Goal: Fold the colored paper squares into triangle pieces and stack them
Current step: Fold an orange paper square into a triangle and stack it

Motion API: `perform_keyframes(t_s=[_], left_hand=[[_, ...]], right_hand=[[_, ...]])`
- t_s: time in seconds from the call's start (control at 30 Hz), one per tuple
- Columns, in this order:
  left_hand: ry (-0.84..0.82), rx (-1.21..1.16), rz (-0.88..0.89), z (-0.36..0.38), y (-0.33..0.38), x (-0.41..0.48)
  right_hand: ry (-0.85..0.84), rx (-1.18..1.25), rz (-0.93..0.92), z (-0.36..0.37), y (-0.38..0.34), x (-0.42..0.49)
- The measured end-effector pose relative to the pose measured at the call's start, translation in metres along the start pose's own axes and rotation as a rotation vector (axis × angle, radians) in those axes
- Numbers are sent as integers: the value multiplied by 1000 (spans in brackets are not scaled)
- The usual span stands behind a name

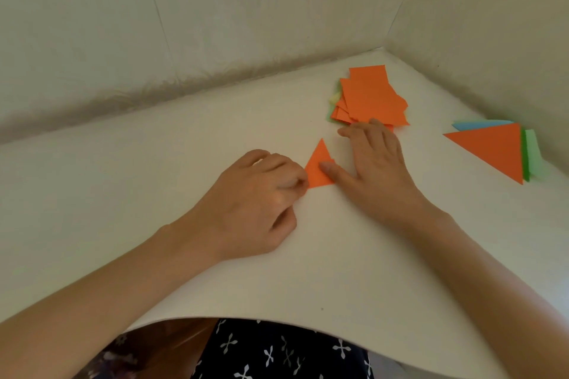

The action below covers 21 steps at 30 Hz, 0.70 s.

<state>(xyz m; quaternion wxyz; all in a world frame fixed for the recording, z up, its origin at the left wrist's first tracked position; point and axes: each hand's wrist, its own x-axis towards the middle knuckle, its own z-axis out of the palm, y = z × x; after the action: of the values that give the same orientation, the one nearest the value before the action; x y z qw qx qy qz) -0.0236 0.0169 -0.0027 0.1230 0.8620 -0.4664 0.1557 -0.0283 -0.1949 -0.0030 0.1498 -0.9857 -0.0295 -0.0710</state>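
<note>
A small folded orange triangle (317, 168) lies flat on the white table (138, 181), its point facing away from me. My left hand (261, 194) has curled fingers, and their tips pinch the triangle's left edge. Flat on the table to the right lies my right hand (377, 163), its thumb pressing the triangle's right side and its straight fingers reaching the loose pile of orange paper squares (369, 95). Green and yellow sheets show under that pile. At the far right sits a stack of folded triangles (495, 148), with orange on top and blue and green beneath.
Pale walls meet in a corner behind the paper pile, close to the table's back and right edges. The table's curved front edge is near my lap, where dark patterned cloth (277, 354) shows.
</note>
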Motion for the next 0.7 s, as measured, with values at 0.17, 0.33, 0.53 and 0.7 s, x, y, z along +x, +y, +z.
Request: perform_keyframes(t_s=[0.17, 0.33, 0.53, 0.7], left_hand=[[-47, 69, 5, 1, 5, -3], [-67, 53, -6, -1, 7, -2], [-65, 49, -23, -1, 5, -1], [-79, 30, -29, 0, 5, -1]], right_hand=[[110, -46, -99, -3, 6, -3], [61, 82, -119, 4, -13, -7], [-129, 132, -122, -8, 2, -2], [-104, 293, -264, -11, 11, 0]])
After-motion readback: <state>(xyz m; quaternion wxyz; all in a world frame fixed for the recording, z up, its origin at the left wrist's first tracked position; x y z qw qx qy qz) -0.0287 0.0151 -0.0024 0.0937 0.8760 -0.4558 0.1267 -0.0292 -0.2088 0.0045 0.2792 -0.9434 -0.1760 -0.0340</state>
